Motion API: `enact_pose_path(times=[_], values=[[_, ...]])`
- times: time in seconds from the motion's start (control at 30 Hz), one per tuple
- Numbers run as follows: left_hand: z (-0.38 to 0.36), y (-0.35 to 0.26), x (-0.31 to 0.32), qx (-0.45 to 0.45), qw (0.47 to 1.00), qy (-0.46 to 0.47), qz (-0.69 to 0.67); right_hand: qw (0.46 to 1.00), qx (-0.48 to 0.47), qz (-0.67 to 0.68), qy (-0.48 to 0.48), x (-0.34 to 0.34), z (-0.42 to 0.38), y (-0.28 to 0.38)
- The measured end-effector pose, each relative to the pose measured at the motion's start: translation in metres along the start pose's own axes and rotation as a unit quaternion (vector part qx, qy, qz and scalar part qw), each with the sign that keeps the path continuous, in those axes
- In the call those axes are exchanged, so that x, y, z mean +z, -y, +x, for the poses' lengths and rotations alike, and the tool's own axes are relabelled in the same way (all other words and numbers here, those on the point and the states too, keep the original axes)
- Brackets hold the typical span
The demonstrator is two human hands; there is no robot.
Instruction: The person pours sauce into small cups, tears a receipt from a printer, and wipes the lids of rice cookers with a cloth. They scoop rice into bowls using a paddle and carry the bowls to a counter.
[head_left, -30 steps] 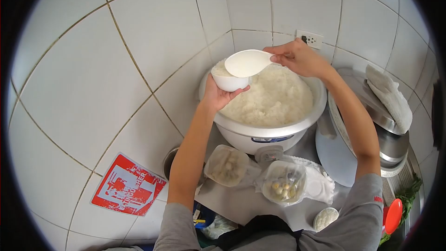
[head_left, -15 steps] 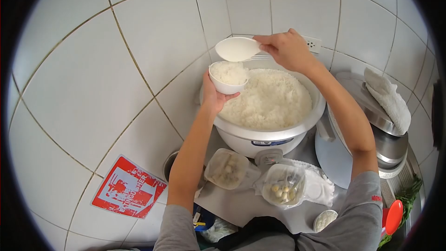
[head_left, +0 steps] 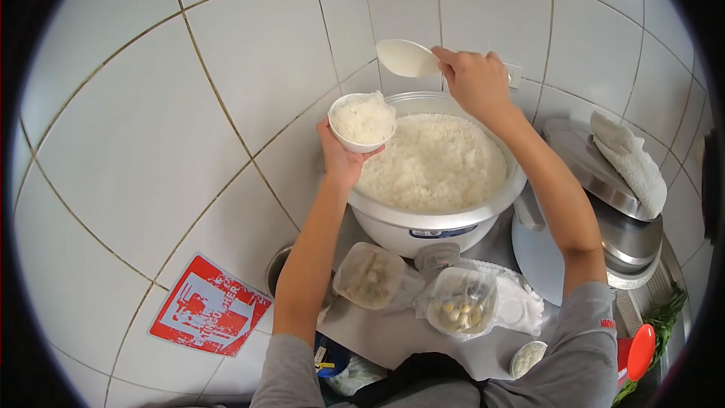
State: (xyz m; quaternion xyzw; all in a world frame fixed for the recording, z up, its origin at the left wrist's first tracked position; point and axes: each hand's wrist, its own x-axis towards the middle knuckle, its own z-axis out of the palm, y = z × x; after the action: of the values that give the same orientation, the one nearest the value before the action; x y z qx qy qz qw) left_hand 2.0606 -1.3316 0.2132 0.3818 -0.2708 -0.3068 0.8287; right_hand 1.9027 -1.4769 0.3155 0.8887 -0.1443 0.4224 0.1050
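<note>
My left hand (head_left: 343, 156) is wrapped round a small white bowl (head_left: 361, 145), held at the left rim of the big pot. Cooked rice (head_left: 365, 117) is heaped above the bowl's edge. In my right hand (head_left: 476, 79) is a white rice paddle (head_left: 408, 58), raised over the far side of the pot, up and to the right of the bowl. The paddle's broad face looks bare. Below both hands stands the large pale rice pot (head_left: 423, 221), filled with white rice (head_left: 438, 166) whose surface is uneven.
Two clear plastic containers (head_left: 368, 276) with food stand before the pot, with a white cloth (head_left: 521, 298) beside them. On the right are a metal lid (head_left: 581, 159) bearing a folded towel (head_left: 630, 162), and a red item (head_left: 640, 351). Tiled walls enclose the corner.
The paddle has lifted away from the bowl, up and to the right. My left hand has shifted slightly left with the bowl, whose rice now faces me more and looks more rounded.
</note>
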Motion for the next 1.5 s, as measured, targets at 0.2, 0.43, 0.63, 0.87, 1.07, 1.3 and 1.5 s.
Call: enact_pose_path(times=[0.2,0.43,0.63,0.87,1.07,1.3,1.5], values=[[-0.001,0.006,0.022,-0.066,0.995,-0.047,-0.055,0.995,-0.011,-0.094,0.011,0.036,-0.022,0.042],[-0.001,0.003,0.001,-0.092,0.995,0.005,-0.036,0.994,-0.104,-0.022,-0.006,0.012,-0.002,0.020],[-0.002,0.010,-0.009,-0.089,0.994,0.060,0.015,0.989,-0.140,-0.013,0.046,0.011,0.001,0.025],[-0.011,-0.001,0.000,-0.064,0.996,0.059,0.030,0.989,-0.132,-0.020,0.056,0.004,0.007,0.019],[-0.008,-0.006,-0.006,-0.086,0.990,0.106,0.026,0.994,-0.107,0.037,0.009,-0.003,0.012,0.003],[-0.011,-0.007,0.007,-0.133,0.984,0.115,0.012,0.987,-0.139,-0.078,0.012,0.006,-0.016,0.009],[-0.013,-0.009,0.009,-0.154,0.982,0.106,-0.009,0.974,-0.212,-0.074,-0.033,-0.011,-0.024,-0.008]])
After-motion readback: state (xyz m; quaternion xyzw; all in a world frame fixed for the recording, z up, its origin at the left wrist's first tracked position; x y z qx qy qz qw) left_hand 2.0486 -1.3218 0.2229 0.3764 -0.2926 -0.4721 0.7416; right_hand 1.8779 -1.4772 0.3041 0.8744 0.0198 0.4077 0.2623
